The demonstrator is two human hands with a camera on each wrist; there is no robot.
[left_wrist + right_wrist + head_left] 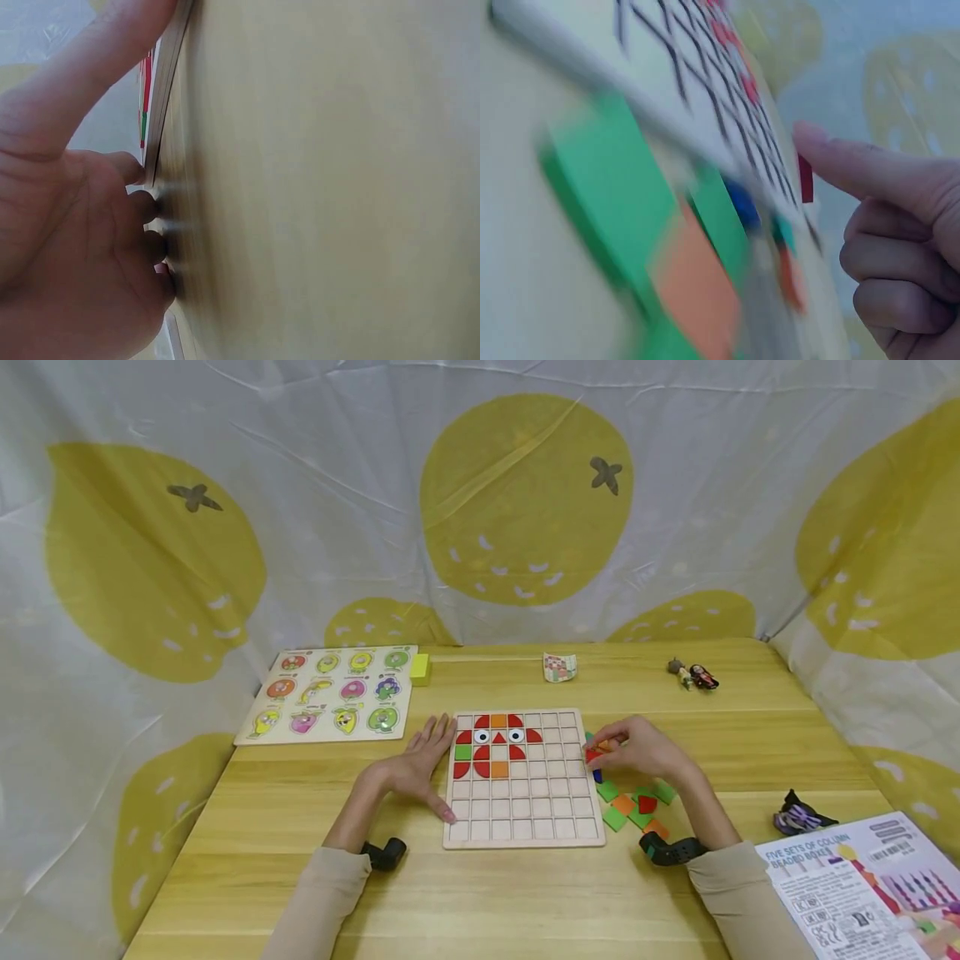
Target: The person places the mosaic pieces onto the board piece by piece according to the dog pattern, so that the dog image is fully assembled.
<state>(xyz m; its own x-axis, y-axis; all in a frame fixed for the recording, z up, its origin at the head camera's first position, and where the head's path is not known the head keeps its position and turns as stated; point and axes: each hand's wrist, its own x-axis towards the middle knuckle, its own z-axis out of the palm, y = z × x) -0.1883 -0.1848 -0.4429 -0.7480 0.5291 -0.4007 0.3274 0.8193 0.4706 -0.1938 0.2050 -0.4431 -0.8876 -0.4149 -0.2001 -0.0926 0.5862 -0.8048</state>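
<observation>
A wooden grid board (558,789) lies in the middle of the table, with red, orange, green and eye-patterned tiles set in its upper left cells. Fingers spread, my left hand (412,772) rests along the board's left edge, its thumb near the lower left corner. In the left wrist view, the palm and thumb (90,71) stand beside the board's side. Over the board's right edge my right hand (645,750) pinches a red tile (805,180) between thumb and index finger; its exact shape is partly hidden. Below this hand lie loose green tiles (615,818), orange tiles (623,804) and a red tile (647,805).
A fruit puzzle board (337,697) and a yellow block (420,669) sit at back left. Toward the back are a small printed card (559,667) and two figurines (703,676). A dark pouch (801,815) and a printed box (862,885) lie at right.
</observation>
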